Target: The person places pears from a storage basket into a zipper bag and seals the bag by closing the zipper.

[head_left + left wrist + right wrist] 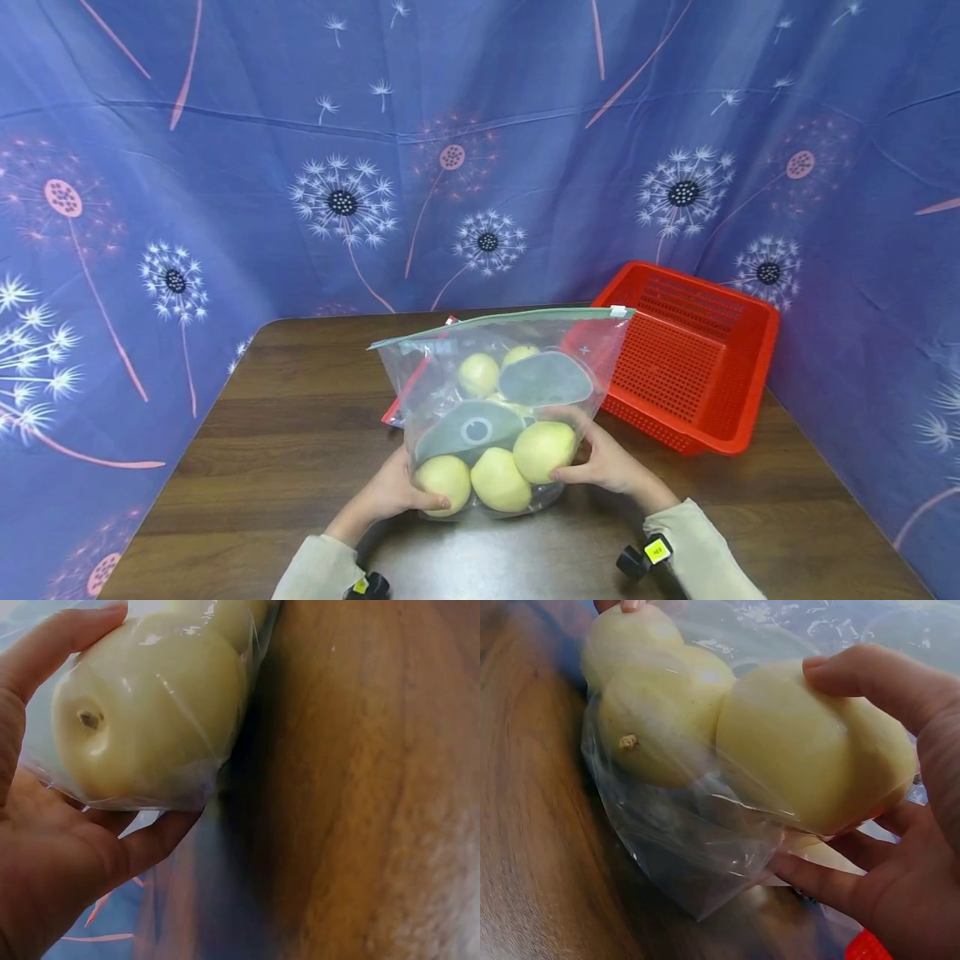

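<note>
A clear slider zip bag [480, 333] with a green top seam and grey-green printed shapes holds several pale yellow, apple-like fruits [500, 481]. My left hand [390, 487] grips its lower left corner around a fruit [150, 705], thumb in front and fingers beneath and behind. On the right side, my right hand [615, 462] holds the bag around another fruit [802, 742], thumb over it and fingers underneath. The bag's bottom corner [705, 877] hangs slack near the tabletop. More fruits [478, 375] show through the plastic higher up. The white slider [618, 312] sits at the seam's right end.
A red perforated plastic basket [765, 367] stands at the back right of the brown wooden table [247, 467]. Behind the bag's left side, a red-edged plastic piece [392, 412] lies on the table. A blue dandelion-patterned cloth [247, 167] hangs around the table.
</note>
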Tool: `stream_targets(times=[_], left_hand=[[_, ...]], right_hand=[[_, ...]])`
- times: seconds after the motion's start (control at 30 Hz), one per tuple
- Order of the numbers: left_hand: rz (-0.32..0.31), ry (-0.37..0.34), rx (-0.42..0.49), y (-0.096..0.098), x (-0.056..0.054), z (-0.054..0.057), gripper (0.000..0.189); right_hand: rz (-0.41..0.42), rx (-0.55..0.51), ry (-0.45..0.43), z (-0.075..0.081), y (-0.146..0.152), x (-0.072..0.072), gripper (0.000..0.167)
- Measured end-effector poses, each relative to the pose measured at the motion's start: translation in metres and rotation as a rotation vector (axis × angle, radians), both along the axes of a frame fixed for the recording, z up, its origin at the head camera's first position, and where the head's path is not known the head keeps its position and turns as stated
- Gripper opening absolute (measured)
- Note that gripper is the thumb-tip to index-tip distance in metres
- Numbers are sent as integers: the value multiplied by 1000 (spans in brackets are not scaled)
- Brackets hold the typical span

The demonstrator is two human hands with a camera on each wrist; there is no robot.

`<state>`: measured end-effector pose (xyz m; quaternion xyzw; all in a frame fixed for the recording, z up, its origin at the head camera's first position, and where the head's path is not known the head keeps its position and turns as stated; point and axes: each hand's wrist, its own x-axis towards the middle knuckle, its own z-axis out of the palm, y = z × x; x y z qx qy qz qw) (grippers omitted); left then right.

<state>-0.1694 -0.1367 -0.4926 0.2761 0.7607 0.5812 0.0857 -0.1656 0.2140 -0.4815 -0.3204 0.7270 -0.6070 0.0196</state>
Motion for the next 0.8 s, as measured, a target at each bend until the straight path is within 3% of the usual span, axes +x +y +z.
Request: stream_targets(times=[0.17, 0.37, 0.6, 0.8], left_hand=[[43, -2, 16, -3, 2, 2, 80], [33, 16, 57, -9, 0, 12, 80], [5, -7, 138, -25, -4, 28, 90], [64, -103, 219, -44, -11, 40, 86]], right_hand=[[-22, -10, 44, 3, -4, -2, 70], [-80, 49, 78, 17, -10, -7, 70], [-64, 34, -18, 32, -30, -16, 69], [-15, -23, -93, 50, -57, -32, 64]])
